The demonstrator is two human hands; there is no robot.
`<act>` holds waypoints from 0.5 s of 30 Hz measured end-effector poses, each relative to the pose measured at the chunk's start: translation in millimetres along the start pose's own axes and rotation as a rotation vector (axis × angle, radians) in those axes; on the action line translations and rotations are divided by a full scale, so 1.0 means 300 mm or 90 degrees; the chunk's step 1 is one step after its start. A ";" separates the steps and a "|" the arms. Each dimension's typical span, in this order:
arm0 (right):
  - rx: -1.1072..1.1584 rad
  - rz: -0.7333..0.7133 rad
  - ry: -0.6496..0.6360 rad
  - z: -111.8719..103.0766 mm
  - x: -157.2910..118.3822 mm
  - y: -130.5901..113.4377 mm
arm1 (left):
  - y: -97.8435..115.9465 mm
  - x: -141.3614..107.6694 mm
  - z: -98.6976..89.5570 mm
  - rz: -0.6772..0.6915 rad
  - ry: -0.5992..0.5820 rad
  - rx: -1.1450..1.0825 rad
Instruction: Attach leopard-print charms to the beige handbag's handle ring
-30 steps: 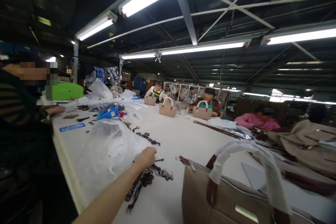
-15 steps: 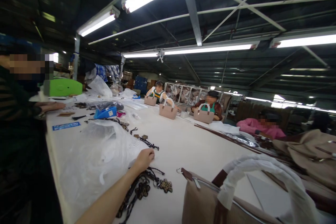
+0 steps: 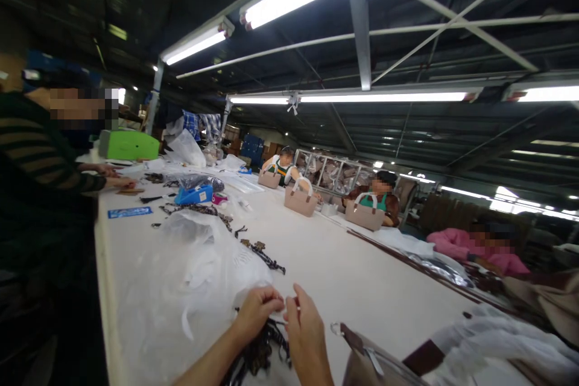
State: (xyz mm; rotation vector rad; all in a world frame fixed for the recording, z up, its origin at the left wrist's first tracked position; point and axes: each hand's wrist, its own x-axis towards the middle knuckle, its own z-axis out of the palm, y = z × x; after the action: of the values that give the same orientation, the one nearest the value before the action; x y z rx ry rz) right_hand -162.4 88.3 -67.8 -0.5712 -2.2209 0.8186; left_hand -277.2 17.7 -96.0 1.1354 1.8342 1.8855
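My left hand (image 3: 260, 312) is above the table with thumb and fingertips pinched together; whatever they hold is too small to make out. Close beside it is my right hand (image 3: 306, 329), its fingers stretched forward and apart from the thumb. Below both hands lies a pile of black braided cord straps (image 3: 259, 351) with charms, partly covered by my wrists. To the left spreads a clear plastic bag (image 3: 199, 265). At the lower right stands a beige handbag (image 3: 368, 368) with brown trim, a zip and handles wrapped in white film (image 3: 493, 338).
More charm straps (image 3: 266, 253) lie ahead on the white table (image 3: 312, 253). A blue box (image 3: 194, 194) and a green machine (image 3: 131, 145) are farther left, near a standing co-worker (image 3: 40, 151). Several beige handbags (image 3: 301, 200) stand along the far side, where other people work.
My right hand has come into view beside the left. My left hand sits lower and farther right in view. The view has turned left, and the near handbag sits lower right.
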 end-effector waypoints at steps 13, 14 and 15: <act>-0.118 -0.090 0.060 0.151 0.146 0.156 | -0.074 0.035 0.001 0.013 -0.045 -0.042; -0.158 -0.096 0.068 0.150 0.143 0.150 | -0.078 0.036 0.003 0.009 -0.047 -0.030; -0.197 -0.103 0.074 0.148 0.140 0.143 | -0.081 0.037 0.005 0.007 -0.046 -0.016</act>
State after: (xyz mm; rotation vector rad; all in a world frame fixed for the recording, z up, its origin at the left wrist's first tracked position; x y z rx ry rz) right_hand -216.0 126.1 -103.4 -0.5591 -2.2649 0.3517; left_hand -291.0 30.0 -115.1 1.1923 1.7644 1.8436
